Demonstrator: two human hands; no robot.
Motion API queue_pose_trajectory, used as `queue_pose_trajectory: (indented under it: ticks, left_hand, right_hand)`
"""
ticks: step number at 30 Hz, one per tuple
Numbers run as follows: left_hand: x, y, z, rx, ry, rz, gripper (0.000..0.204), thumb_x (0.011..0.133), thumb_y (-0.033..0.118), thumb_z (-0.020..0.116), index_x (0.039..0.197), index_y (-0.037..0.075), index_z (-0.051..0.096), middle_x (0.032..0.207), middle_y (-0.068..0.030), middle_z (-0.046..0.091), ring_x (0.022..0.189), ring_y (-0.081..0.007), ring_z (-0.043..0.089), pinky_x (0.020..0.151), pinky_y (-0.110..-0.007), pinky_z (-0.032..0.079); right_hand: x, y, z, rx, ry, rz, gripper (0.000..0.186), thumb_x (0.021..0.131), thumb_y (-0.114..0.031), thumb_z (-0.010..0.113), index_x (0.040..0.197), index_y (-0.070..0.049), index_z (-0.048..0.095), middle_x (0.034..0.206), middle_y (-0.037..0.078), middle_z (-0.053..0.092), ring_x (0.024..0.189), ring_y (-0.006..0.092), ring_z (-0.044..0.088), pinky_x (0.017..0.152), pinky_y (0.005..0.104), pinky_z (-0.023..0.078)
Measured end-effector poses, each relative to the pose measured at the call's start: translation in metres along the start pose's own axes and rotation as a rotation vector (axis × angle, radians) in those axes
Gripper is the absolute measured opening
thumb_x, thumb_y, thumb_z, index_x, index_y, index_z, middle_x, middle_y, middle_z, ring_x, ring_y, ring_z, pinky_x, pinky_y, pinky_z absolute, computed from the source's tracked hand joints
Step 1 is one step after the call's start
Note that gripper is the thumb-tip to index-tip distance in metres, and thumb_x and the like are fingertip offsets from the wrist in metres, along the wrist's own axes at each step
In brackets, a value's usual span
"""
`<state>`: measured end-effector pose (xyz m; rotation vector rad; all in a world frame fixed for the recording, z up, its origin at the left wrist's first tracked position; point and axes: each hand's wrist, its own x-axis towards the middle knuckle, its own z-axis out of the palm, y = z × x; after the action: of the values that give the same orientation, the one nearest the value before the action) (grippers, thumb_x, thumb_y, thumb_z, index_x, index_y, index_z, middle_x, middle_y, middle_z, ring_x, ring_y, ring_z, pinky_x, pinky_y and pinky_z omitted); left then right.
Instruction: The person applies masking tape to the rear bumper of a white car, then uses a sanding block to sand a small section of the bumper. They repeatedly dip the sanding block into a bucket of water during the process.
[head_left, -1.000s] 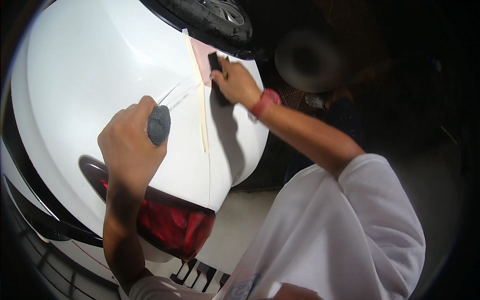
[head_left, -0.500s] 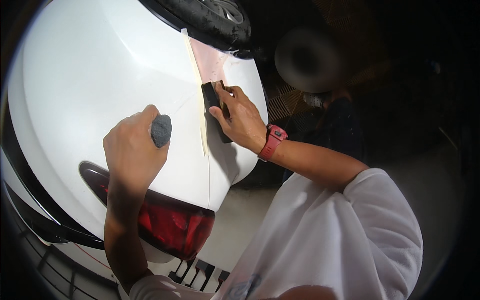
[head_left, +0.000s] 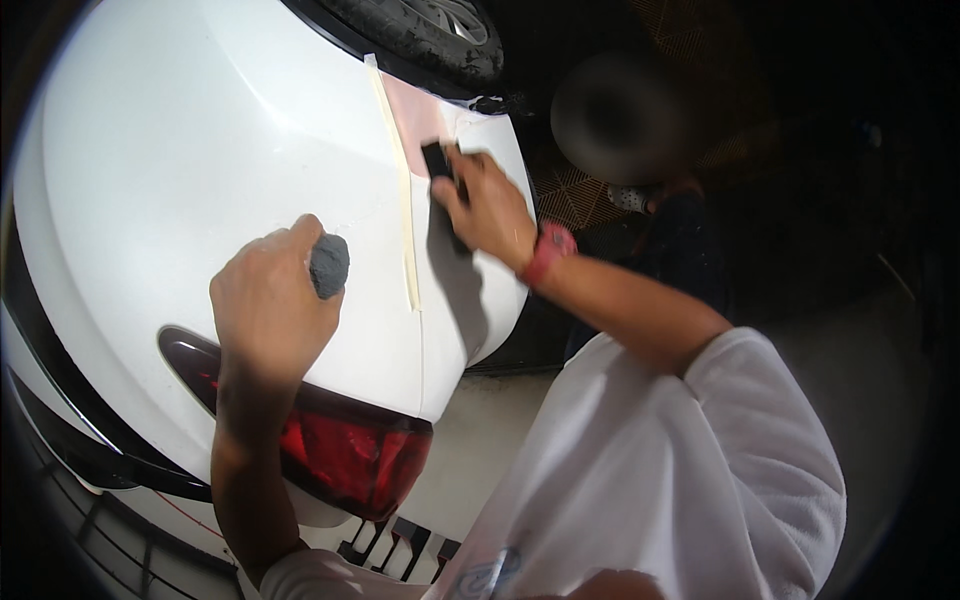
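My left hand (head_left: 272, 295) is closed round a rough dark grey sponge (head_left: 329, 266), resting over the white car body (head_left: 160, 190). In my right hand (head_left: 492, 208), blurred by motion, is a black sanding block (head_left: 437, 160), held between thumb and fingers at the lower end of a pinkish patch (head_left: 412, 122). Whether the block touches the panel I cannot tell. A strip of cream masking tape (head_left: 405, 215) runs along the patch's left edge and on down the panel. My right wrist wears a red watch (head_left: 549, 252).
The red tail light (head_left: 355, 450) lies below, partly behind my left forearm. At the top is the car's wheel with its black tyre (head_left: 420, 40). Another person's leg (head_left: 690, 240) and shoe (head_left: 630, 198) show at the right, beside patterned floor tiles (head_left: 565, 205).
My right hand has moved right and slightly up with the sanding block, which no longer lies next to the tape. My left hand, still round the sponge, has shifted only a little.
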<state>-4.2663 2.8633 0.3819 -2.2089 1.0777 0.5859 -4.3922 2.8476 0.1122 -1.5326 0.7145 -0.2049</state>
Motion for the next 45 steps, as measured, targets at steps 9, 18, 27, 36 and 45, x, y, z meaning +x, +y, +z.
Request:
queue_pose_trajectory:
  ticks: [9,18,27,36,45]
  left_hand:
    - [0.001,0.000,0.003,-0.009,0.011,0.005,0.026,0.079,0.007,0.083,0.098,0.005,0.066,0.085,-0.0160,0.072,0.085,-0.0405,0.072,0.073,-0.047,0.055]
    - [0.004,-0.003,0.000,-0.003,0.032,0.020,0.025,0.080,0.007,0.083,0.097,0.005,0.065,0.086,-0.0151,0.072,0.085,-0.0401,0.072,0.073,-0.047,0.055]
    - [0.003,0.001,-0.001,0.003,0.034,0.043,0.024,0.080,0.007,0.082,0.099,0.005,0.066,0.086,-0.0151,0.072,0.085,-0.0402,0.072,0.074,-0.047,0.055]
    - [0.001,-0.003,0.005,0.003,0.038,0.035,0.024,0.080,0.009,0.081,0.099,0.006,0.067,0.087,-0.0151,0.073,0.086,-0.0399,0.072,0.074,-0.048,0.056]
    - [-0.002,-0.003,0.003,0.032,0.016,0.043,0.023,0.081,0.009,0.081,0.099,0.005,0.067,0.086,-0.0155,0.073,0.085,-0.0405,0.072,0.074,-0.047,0.056]
  right_hand:
    - [-0.045,0.012,-0.003,-0.009,-0.073,-0.011,0.057,0.103,-0.024,0.068,0.153,0.001,0.055,0.127,0.031,0.064,0.116,0.0461,0.066,0.098,0.0502,0.057]
    - [0.031,0.026,0.003,-0.049,-0.093,0.086,0.053,0.105,-0.030,0.064,0.149,0.000,0.058,0.125,0.030,0.065,0.116,0.0456,0.067,0.100,0.0515,0.056]
    - [0.059,0.007,-0.005,-0.044,-0.048,0.072,0.053,0.102,-0.032,0.068,0.144,-0.002,0.061,0.122,0.033,0.065,0.110,0.0485,0.068,0.096,0.0530,0.057]
    - [0.030,-0.020,-0.003,0.025,-0.036,0.074,0.053,0.102,-0.033,0.068,0.144,0.000,0.063,0.125,0.031,0.066,0.114,0.0459,0.068,0.099,0.0521,0.056]
    - [-0.001,-0.033,-0.007,0.047,-0.022,0.020,0.056,0.098,-0.024,0.073,0.145,0.004,0.061,0.120,0.029,0.065,0.113,0.0443,0.068,0.096,0.0494,0.057]
